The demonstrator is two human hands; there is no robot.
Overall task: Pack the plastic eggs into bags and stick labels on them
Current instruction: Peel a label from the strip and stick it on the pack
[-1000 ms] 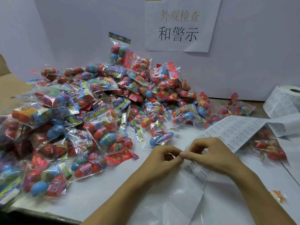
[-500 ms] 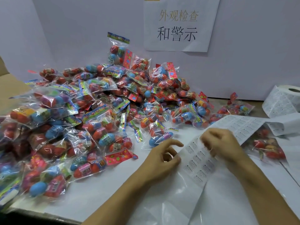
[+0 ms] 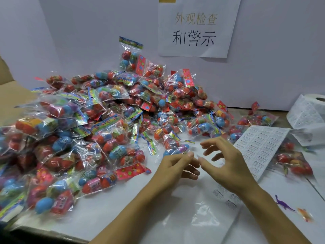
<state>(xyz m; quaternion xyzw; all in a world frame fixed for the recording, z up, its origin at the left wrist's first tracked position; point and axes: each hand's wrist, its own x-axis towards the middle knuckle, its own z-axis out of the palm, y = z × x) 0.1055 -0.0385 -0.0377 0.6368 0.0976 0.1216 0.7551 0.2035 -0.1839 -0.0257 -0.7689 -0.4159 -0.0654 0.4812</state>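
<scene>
Crinkly clear bags of glossy plastic eggs (image 3: 98,131) heaped across left and centre of frame. Left hand (image 3: 175,169) and right hand (image 3: 226,166) at lower centre, fingers loosely spread; a tiny label between their fingertips is too blurred to confirm. Matte label sheet (image 3: 260,147) right, label roll (image 3: 311,110) far right, paper sign (image 3: 197,27) top.

one big heap of egg bags (image 3: 105,124) covers the left half of the desk (image 3: 109,208), far too many to count, likely several dozen. two more egg bags lie apart near the right edge: one (image 3: 258,118) at the back, one (image 3: 293,161) partly under the label sheet (image 3: 258,147). one label sheet, one label roll (image 3: 309,110) in the back right corner. one empty clear bag (image 3: 198,213) at the front edge. two small toy figures by the right edge: one purple dinosaur (image 3: 283,205), one orange figure (image 3: 305,214), blurred. one paper sign (image 3: 197,27) on the wall. two hands, left (image 3: 175,166) and right (image 3: 226,164).
</scene>
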